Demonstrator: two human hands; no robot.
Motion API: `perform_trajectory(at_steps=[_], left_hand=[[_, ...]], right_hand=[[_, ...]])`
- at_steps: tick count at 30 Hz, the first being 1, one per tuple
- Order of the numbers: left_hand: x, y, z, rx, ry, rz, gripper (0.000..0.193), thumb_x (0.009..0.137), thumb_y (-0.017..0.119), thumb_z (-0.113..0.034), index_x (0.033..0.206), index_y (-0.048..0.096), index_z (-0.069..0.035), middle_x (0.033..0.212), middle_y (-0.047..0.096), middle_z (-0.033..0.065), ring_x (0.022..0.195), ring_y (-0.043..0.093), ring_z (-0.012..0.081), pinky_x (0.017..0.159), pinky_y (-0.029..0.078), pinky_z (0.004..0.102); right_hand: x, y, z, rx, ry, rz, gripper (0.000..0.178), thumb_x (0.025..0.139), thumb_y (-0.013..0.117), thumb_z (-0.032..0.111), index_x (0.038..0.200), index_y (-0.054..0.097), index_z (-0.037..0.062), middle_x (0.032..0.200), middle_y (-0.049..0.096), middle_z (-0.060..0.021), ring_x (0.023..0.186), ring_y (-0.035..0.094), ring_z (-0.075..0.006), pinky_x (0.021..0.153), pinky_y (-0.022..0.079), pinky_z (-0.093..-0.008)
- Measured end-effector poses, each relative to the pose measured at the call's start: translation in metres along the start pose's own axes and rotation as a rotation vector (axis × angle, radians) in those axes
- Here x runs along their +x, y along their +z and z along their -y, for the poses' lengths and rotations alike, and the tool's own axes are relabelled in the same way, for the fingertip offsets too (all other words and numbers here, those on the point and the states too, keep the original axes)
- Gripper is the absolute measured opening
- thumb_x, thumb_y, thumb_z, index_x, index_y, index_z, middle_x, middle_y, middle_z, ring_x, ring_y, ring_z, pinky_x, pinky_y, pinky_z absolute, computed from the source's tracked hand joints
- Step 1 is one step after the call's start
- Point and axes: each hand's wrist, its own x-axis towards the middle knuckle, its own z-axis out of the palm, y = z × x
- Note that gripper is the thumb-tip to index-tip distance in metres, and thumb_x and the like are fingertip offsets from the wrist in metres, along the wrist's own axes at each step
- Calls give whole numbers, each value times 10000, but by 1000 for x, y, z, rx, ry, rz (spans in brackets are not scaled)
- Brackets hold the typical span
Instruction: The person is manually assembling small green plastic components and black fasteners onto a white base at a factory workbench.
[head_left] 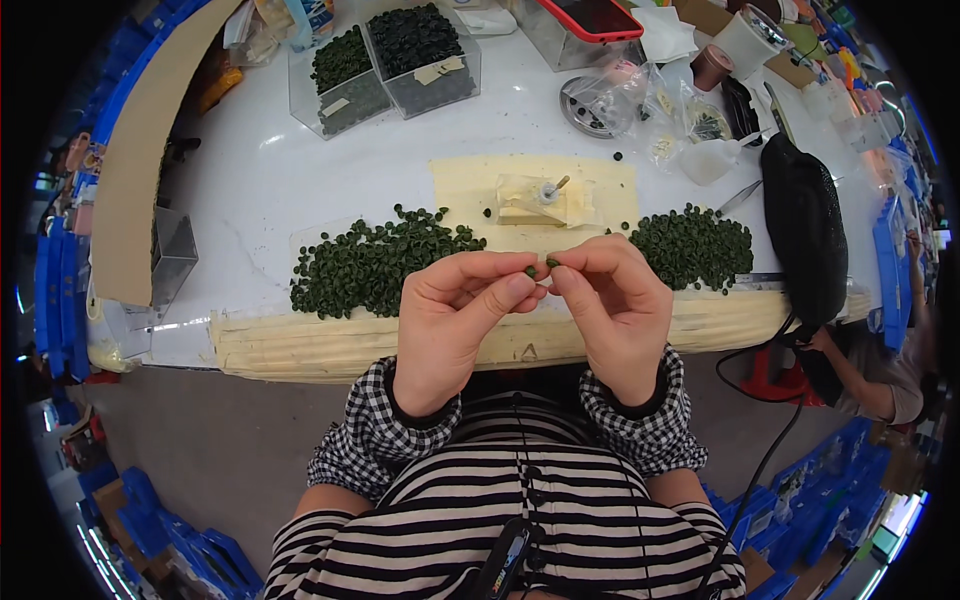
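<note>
In the head view, fingertips hid much of two small pieces, so their full outline, and whether they touched, could not be made out. A red-cased phone (592,17), just past 12 o'clock from the hands, was cut by the upper edge. The left hand (450,310) pinched one green piece (531,271) between thumb and forefinger; the right hand (620,310) pinched another piece (553,262) likewise, just beside it. Both looked dark green and rounded, like the heaps at 9 o'clock (375,268) and 3 o'clock (692,250).
</note>
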Motion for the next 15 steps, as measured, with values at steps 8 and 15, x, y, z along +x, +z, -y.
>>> perform_trajectory(at_steps=[8, 15], left_hand=[[0, 2, 2, 134, 78, -11, 204, 880, 655, 38, 1083, 678, 40, 976, 709, 121, 853, 668, 133, 780, 547, 236], [-2, 1, 3, 217, 156, -19, 202, 870, 659, 57, 1069, 686, 41, 930, 699, 103, 844, 660, 129, 757, 533, 225]], right_hand=[[0, -3, 1, 7, 11, 33, 133, 825, 686, -44, 957, 689, -26, 913, 632, -78, 823, 633, -128, 726, 518, -234], [-1, 1, 6, -198, -150, -17, 145, 778, 709, -65, 916, 713, -19, 838, 652, -79, 745, 638, -132, 661, 513, -240]])
